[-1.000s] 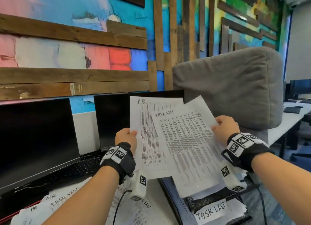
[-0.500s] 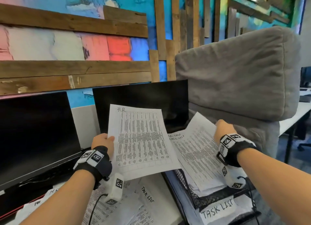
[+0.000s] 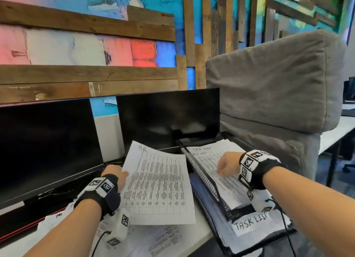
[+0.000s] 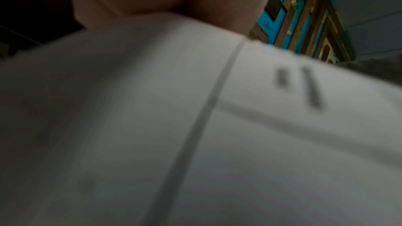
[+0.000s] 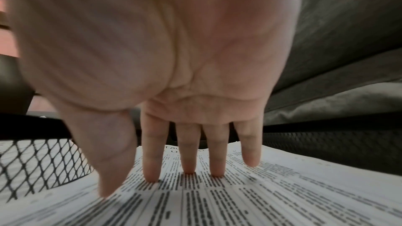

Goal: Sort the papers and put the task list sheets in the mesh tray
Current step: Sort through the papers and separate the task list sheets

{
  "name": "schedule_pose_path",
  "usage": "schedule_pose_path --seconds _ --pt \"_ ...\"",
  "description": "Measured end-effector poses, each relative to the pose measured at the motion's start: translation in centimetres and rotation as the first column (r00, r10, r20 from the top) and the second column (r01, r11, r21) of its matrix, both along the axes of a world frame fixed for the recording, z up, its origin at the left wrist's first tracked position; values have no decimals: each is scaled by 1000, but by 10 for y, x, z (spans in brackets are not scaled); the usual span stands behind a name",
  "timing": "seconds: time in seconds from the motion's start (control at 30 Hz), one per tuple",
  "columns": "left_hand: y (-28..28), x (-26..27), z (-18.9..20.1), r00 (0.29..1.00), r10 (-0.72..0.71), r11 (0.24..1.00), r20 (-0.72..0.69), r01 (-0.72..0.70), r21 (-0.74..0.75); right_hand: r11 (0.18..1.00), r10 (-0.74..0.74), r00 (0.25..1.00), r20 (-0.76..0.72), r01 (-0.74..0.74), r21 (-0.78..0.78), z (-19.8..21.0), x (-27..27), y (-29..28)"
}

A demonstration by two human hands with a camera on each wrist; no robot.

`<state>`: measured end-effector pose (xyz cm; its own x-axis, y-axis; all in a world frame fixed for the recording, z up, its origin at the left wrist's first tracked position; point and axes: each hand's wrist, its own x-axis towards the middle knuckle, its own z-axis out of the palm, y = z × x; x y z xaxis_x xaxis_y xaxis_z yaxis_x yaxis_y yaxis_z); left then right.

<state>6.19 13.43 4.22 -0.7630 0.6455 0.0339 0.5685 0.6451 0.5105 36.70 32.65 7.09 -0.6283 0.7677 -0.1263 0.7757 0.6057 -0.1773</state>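
I'm seeing the printed task list sheet lying in the black mesh tray; my right hand is pressing it with straight fingers, my left hand pinching the H.R sheet.

White sheets with black printed rows; black diamond-mesh tray; grey cushion.

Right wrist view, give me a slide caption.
Straight fingers of the right hand press a task list sheet into the mesh tray.
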Motion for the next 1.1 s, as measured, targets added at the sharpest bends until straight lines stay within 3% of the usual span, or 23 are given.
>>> schedule_pose_path --seconds 0.17,0.53,0.67,0.8,0.9,1.03,1.1 --pt "-16 16 -13 996 -92 987 -6 90 -131 995 76 988 137 -84 50 -1 -2 -16" --pt "24 77 -42 962 -257 956 96 267 -119 987 129 977 170 -143 73 -3 6 -23" --pt "48 97 -57 933 -301 949 197 314 -39 991 107 988 111 -115 63 -2 17 -19" --pt "72 123 -68 887 -299 954 352 286 88 996 41 988 146 -52 71 2 38 -9" --pt "88 142 -73 821 -261 959 508 158 237 999 42 985 167 -44 10 4 51 -2" --pt "100 169 -74 544 -333 934 770 75 350 998 56 987 147 -51 -39 3 59 0" --pt "107 173 -72 563 -282 951 777 56 305 997 65 984 166 -59 -41 3 58 0"
